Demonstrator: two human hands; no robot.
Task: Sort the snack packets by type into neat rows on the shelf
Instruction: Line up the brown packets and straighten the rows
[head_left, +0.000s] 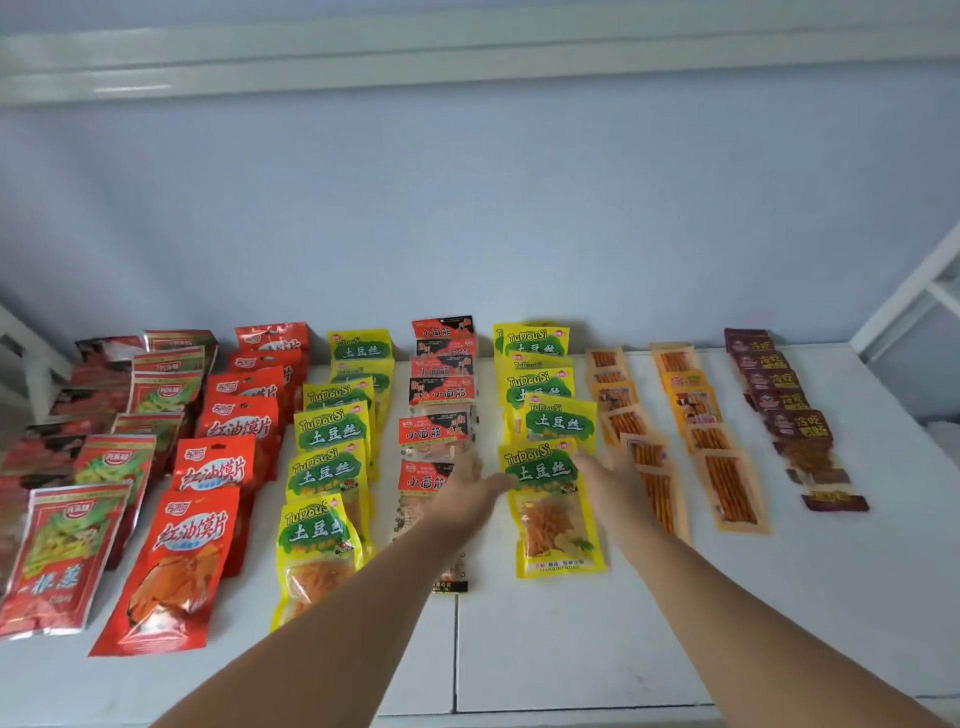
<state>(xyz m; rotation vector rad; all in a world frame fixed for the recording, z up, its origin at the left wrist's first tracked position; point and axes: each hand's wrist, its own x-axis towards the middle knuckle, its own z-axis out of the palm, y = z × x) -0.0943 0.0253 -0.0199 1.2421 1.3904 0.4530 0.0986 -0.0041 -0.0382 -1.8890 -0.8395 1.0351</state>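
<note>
Flat plastic snack packets lie in overlapping rows running front to back on the white shelf (571, 649). From the left: red packets with green pictures (62, 551), glossy red packets (182, 561), two rows of yellow-and-green packets (322, 525) (550, 499) flanking red-and-black packets (436, 389), then two rows of orange stick packets (727, 488) and dark maroon packets (789, 415).

Single head view, forward-down, close over white shelf (571, 649).

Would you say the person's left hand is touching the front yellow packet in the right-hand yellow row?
Cannot tell. In the head view, the blurred left hand reaches the left edge of the front yellow packet, but motion blur hides whether the fingertips rest on it or hover above.
</note>
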